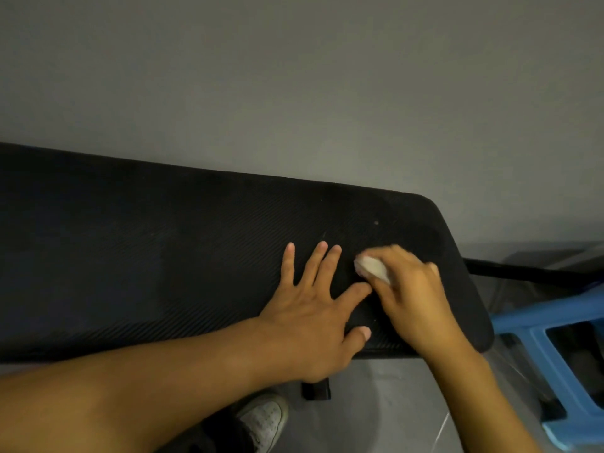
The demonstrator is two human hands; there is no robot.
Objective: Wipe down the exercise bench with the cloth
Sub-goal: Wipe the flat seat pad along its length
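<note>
The black padded exercise bench [163,256] runs across the view from the left edge to a rounded end at the right. My left hand [322,308] lies flat on the pad with fingers spread, pressing on it near the right end. Just to its right, my right hand [415,295] grips a small bunched white cloth [372,268] and holds it against the bench top. The right hand is blurred by motion. Most of the cloth is hidden inside the fingers.
A grey wall [294,93] stands right behind the bench. A blue plastic stool [555,348] sits on the floor at the right, beside the bench end. A black frame bar [523,273] sticks out to the right. My white shoe [264,420] is below the bench.
</note>
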